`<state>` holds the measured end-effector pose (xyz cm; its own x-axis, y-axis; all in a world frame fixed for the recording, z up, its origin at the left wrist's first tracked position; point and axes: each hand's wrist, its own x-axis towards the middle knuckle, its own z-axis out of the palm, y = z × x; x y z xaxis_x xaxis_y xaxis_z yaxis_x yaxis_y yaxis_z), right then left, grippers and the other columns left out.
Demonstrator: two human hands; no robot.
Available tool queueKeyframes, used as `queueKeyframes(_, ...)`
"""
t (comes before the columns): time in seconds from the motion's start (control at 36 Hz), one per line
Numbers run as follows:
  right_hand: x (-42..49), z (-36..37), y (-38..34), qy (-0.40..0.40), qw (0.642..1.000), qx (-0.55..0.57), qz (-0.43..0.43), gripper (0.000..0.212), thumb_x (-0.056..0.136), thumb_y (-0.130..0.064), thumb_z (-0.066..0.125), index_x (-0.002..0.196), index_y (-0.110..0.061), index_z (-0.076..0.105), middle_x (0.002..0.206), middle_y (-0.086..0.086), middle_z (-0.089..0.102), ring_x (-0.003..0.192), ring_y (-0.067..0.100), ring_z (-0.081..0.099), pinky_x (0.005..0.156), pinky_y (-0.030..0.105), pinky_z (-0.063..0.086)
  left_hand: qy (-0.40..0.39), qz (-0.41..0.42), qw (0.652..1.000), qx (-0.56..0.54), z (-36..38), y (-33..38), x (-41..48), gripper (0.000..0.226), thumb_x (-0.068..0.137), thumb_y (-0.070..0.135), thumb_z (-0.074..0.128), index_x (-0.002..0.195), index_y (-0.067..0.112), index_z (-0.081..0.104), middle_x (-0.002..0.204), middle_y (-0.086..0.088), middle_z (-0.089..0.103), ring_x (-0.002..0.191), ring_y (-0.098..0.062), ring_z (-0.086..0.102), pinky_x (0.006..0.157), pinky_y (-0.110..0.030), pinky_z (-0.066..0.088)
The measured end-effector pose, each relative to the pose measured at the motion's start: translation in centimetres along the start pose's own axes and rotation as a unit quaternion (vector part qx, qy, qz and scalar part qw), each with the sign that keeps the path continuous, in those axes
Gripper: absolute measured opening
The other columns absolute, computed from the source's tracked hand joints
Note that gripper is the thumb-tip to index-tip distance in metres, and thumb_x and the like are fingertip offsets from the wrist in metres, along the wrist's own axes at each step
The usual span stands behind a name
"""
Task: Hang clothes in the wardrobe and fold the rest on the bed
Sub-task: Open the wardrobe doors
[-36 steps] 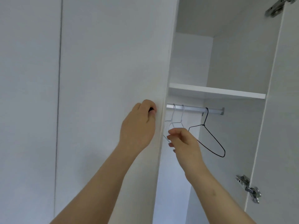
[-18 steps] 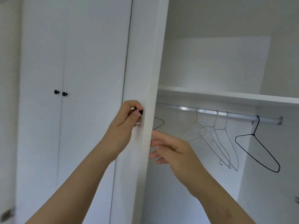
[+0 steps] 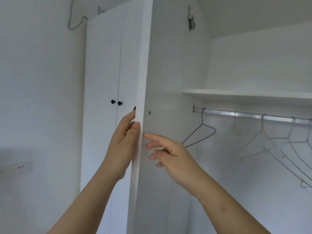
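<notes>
Left hand [image 3: 123, 146] lies flat on the outer face of the open wardrobe door [image 3: 167, 68], fingers straight, thumb tip on the door's edge, holding nothing; right hand [image 3: 172, 157] is wide, fingers spread, fingertips at the door's inner face, contact we cannot confirm. We see the wardrobe [image 3: 253, 56] open on this side, with a closed door pair [image 3: 103, 65] further left. Inside is a shelf [image 3: 244, 95], below it the metal rail [image 3: 253, 116], and on it several bare wire hangers: blue hanger [image 3: 200, 132] nearest the door, cream hanger [image 3: 260, 141] mid-rail. A small black knob [image 3: 134, 108] peeks past the door edge, just above the left fingertips. No clothes in view, so none hung or folded that we can see. We judge the step as swinging the door fully open. To do it well we push on the inner face with the right palm, steady the edge with the left, stop before the hinge [image 3: 191, 22] binds, and leave the rail reachable before taking a hanger
</notes>
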<state>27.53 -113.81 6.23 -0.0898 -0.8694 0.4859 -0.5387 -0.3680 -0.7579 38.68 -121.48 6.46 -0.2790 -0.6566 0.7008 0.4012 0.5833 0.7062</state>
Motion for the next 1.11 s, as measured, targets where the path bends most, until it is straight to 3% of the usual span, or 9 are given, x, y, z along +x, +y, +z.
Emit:
queueKeyframes(0.14,2.2,3.1,1.1,-0.021,1.0,-0.02,-0.002,0.051,0.095,-0.006,0.04,0.105,-0.055,0.049,0.111,-0.026,0.052,0.099,0.0,0.054,0.075,0.011,0.045,0.06,-0.041,0.997,-0.029,-2.8,-1.2,0.5,0.027,0.098,0.015,0.042,0.11,0.03,0.061,0.097,0.01,0.07,0.089,-0.009,0.066,0.07,-0.023,0.047)
queueKeyframes(0.33,4.7,6.4,2.1,-0.035,0.999,-0.03,0.01,0.048,0.096,-0.006,0.039,0.13,-0.038,0.048,0.119,-0.023,0.044,0.093,-0.007,0.048,0.084,0.008,0.039,0.108,-0.063,0.992,-0.032,-6.1,-2.7,1.3,0.026,0.097,0.016,0.046,0.102,0.034,0.063,0.104,-0.005,0.066,0.08,-0.01,0.066,0.059,-0.018,0.048)
queueKeyframes(0.42,5.4,7.3,2.4,-0.024,0.999,-0.023,-0.001,0.048,0.096,-0.004,0.039,0.116,-0.046,0.049,0.114,-0.023,0.043,0.088,-0.005,0.049,0.077,0.003,0.039,0.112,-0.055,0.992,-0.019,-6.7,-3.1,1.5,0.026,0.097,0.015,0.046,0.102,0.035,0.061,0.097,-0.002,0.066,0.069,-0.004,0.064,0.053,-0.012,0.045)
queueKeyframes(0.5,5.9,7.6,2.7,0.002,1.0,-0.009,-0.005,0.048,0.094,-0.002,0.04,0.095,-0.05,0.048,0.106,-0.022,0.044,0.088,0.001,0.051,0.071,0.004,0.041,0.109,-0.038,0.993,0.003,-6.9,-3.5,1.6,0.028,0.097,0.014,0.046,0.102,0.037,0.061,0.089,0.006,0.066,0.071,-0.004,0.062,0.058,-0.013,0.046)
queueKeyframes(0.61,5.9,7.3,2.8,0.002,1.0,0.002,-0.006,0.048,0.095,-0.003,0.04,0.092,-0.049,0.05,0.108,-0.019,0.046,0.088,0.001,0.052,0.068,0.005,0.043,0.109,-0.021,0.993,0.034,-6.6,-3.8,1.3,0.026,0.097,0.017,0.046,0.111,0.033,0.061,0.092,0.015,0.066,0.088,-0.009,0.064,0.078,-0.028,0.051)
queueKeyframes(0.69,5.6,6.9,2.9,0.0,1.0,0.001,0.0,0.049,0.095,-0.006,0.041,0.095,-0.054,0.048,0.112,-0.022,0.047,0.092,0.001,0.053,0.072,0.006,0.044,0.15,0.005,0.986,0.067,-6.1,-4.1,1.1,0.023,0.096,0.019,0.049,0.109,0.036,0.059,0.103,0.017,0.065,0.096,-0.001,0.062,0.08,-0.021,0.05)
queueKeyframes(0.78,5.3,6.2,3.1,0.011,1.0,0.001,0.013,0.048,0.095,-0.009,0.042,0.097,-0.057,0.046,0.115,-0.022,0.049,0.094,0.001,0.054,0.074,0.009,0.045,0.231,0.066,0.959,0.148,-5.3,-4.1,0.8,0.029,0.091,0.016,0.056,0.106,0.04,0.051,0.108,0.022,0.052,0.101,0.009,0.052,0.078,-0.006,0.043)
queueKeyframes(0.92,4.5,4.2,3.2,0.051,0.998,0.004,0.029,0.042,0.094,-0.008,0.046,0.099,-0.05,0.051,0.115,-0.017,0.053,0.096,0.008,0.057,0.073,0.014,0.047,0.239,0.23,0.892,0.306,-3.8,-4.4,0.4,0.024,0.084,0.019,0.048,0.105,0.028,0.057,0.111,0.012,0.047,0.106,-0.003,0.042,0.086,-0.013,0.037)
queueKeyframes(1.11,1.4,0.2,3.5,0.112,0.992,0.003,0.057,0.039,0.092,-0.01,0.049,0.097,-0.048,0.055,0.11,-0.019,0.056,0.093,0.001,0.057,0.081,0.022,0.049,0.082,0.151,0.955,0.241,1.5,-3.6,-0.2,0.028,0.09,0.009,0.055,0.096,0.036,0.052,0.096,0.026,0.052,0.091,0.016,0.049,0.075,-0.002,0.039)
